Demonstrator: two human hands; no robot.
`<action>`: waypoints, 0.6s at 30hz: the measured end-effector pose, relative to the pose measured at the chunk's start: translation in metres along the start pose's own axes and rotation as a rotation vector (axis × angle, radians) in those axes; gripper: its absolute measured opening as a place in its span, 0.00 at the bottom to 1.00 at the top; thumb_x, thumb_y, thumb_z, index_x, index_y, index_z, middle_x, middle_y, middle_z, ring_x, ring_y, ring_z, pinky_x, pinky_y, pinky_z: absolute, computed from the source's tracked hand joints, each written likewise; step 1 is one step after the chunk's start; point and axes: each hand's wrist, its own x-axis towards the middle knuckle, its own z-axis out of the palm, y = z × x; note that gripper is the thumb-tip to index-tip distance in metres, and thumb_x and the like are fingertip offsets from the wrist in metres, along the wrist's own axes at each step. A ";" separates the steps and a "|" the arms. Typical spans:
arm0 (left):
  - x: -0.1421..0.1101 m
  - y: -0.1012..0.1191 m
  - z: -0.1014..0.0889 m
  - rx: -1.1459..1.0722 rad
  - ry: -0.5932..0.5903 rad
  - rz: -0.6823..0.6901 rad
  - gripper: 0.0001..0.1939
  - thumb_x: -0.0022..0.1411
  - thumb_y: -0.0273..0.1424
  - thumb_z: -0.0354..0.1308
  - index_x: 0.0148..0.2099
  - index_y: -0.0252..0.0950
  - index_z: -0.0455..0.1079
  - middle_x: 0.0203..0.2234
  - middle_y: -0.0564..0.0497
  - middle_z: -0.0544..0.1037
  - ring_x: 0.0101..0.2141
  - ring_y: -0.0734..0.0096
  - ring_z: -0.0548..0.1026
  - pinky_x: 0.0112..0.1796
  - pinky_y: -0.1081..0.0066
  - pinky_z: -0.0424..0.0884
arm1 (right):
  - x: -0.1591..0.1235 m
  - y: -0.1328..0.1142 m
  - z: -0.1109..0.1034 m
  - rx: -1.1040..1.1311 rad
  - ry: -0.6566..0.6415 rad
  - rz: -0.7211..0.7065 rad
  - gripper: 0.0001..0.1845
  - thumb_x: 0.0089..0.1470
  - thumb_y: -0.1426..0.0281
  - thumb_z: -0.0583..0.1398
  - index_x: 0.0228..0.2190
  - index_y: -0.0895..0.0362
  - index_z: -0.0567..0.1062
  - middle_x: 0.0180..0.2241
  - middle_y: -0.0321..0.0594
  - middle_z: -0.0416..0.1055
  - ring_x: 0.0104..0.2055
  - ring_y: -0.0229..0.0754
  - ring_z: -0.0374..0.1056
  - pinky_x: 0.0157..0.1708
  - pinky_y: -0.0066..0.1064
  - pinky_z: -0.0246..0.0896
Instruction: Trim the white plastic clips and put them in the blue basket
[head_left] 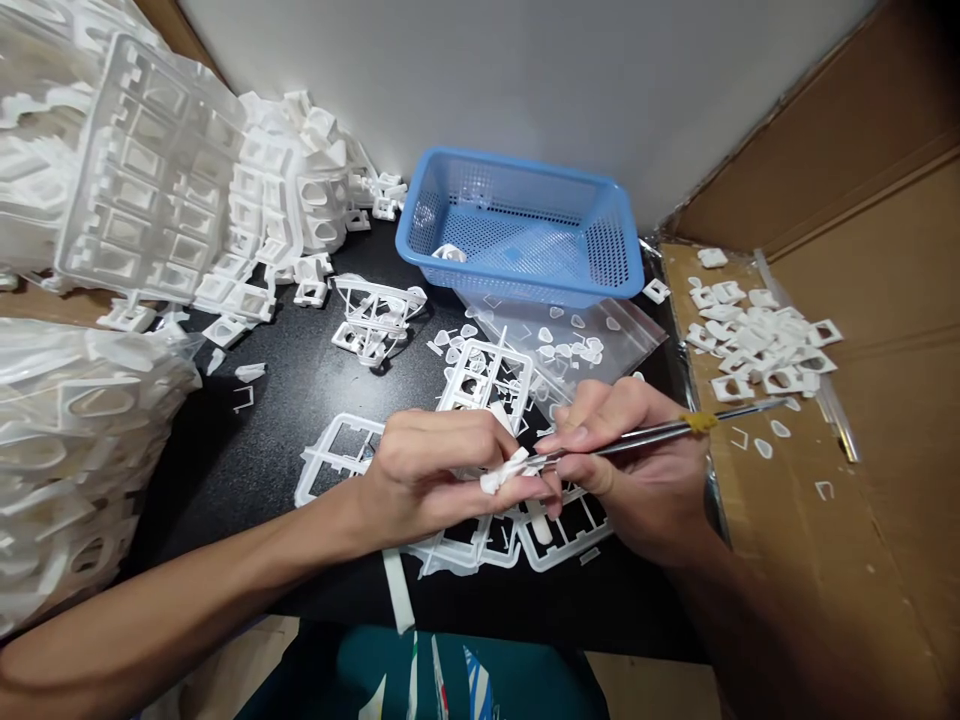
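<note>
My left hand (431,460) pinches a small white plastic piece (504,472) between thumb and fingers. In my right hand (645,460) is a slim metal hand tool (652,434) with a yellow wrap near its rear end. Its front tip meets the white piece; whether it is a blade or tweezers I cannot tell. Beneath both hands lie several white plastic sprue frames (334,462), partly hidden by the fingers. Small white cut-offs (551,350) are scattered just beyond the hands.
A blue perforated basket (517,285) stands at the back with a white piece inside. Bags of white parts (75,430) crowd the left. At right, a pile of white parts (765,340) lies on cardboard (817,560). A clear plastic bag (637,335) lies before the basket.
</note>
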 end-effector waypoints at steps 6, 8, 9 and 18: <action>-0.001 -0.002 0.001 -0.002 0.012 -0.004 0.12 0.64 0.26 0.70 0.30 0.30 0.73 0.26 0.45 0.82 0.27 0.72 0.80 0.30 0.77 0.76 | -0.001 0.001 0.000 -0.036 0.002 -0.020 0.09 0.51 0.74 0.75 0.32 0.53 0.81 0.28 0.36 0.80 0.27 0.38 0.72 0.24 0.31 0.68; -0.001 -0.003 0.002 -0.003 0.013 -0.004 0.12 0.64 0.27 0.70 0.30 0.30 0.73 0.26 0.45 0.82 0.27 0.72 0.80 0.29 0.76 0.76 | -0.001 0.001 0.000 -0.053 0.003 -0.037 0.09 0.51 0.74 0.75 0.33 0.53 0.82 0.28 0.37 0.80 0.27 0.38 0.72 0.24 0.31 0.68; -0.002 -0.003 0.002 -0.005 0.011 -0.001 0.12 0.64 0.26 0.70 0.30 0.29 0.73 0.25 0.44 0.82 0.27 0.71 0.80 0.29 0.76 0.76 | -0.001 0.001 0.000 -0.057 0.000 -0.042 0.09 0.51 0.74 0.75 0.33 0.52 0.82 0.28 0.37 0.80 0.27 0.38 0.72 0.24 0.31 0.68; -0.002 -0.004 0.003 -0.007 -0.015 0.016 0.11 0.64 0.24 0.69 0.30 0.26 0.73 0.26 0.40 0.81 0.28 0.70 0.80 0.29 0.75 0.75 | -0.002 0.001 0.000 -0.046 -0.033 -0.087 0.11 0.51 0.77 0.75 0.35 0.53 0.83 0.29 0.36 0.79 0.27 0.37 0.72 0.24 0.31 0.68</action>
